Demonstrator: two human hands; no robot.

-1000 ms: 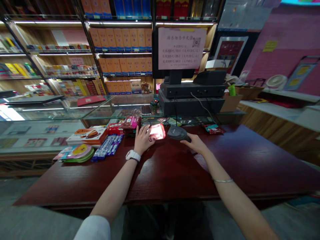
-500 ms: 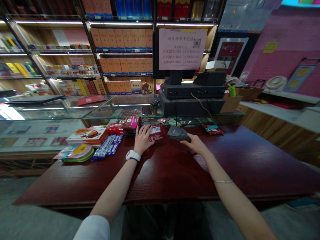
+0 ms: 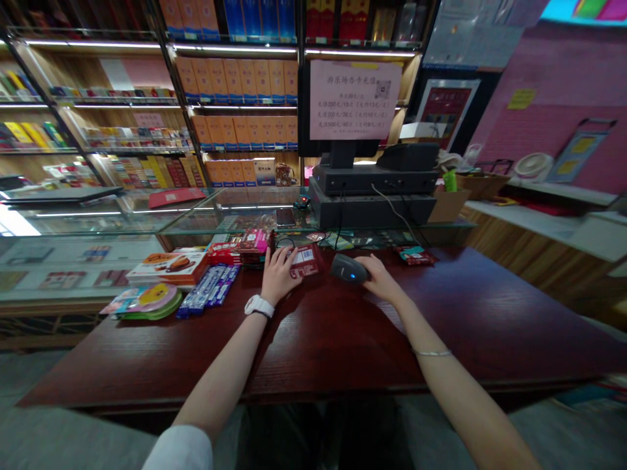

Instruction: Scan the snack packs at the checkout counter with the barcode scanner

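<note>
My left hand (image 3: pixel 280 275), with a white watch on the wrist, holds the left end of a dark red snack packet (image 3: pixel 306 260) on the table. The packet's barcode label faces up. In my right hand (image 3: pixel 380 277) is a dark grey barcode scanner (image 3: pixel 349 269), gripped by its handle. Its head points left toward the packet, and a blue light glows on top. Just left of the packet is a stack of snack packets (image 3: pixel 255 241) with a pink one on top.
Blue-purple wrapped bars (image 3: pixel 208 290), an orange-and-white box (image 3: pixel 169 266) and round colourful packages (image 3: pixel 149 300) lie at the left. Behind stand a till with a monitor (image 3: pixel 355 104) and a glass counter (image 3: pixel 196 219). Another red packet (image 3: pixel 415 255) lies at the back right.
The scanner has turned in my right hand, its head dipping, and its blue light now shows. My left hand and the packet stay in place. The view has shifted slightly.
</note>
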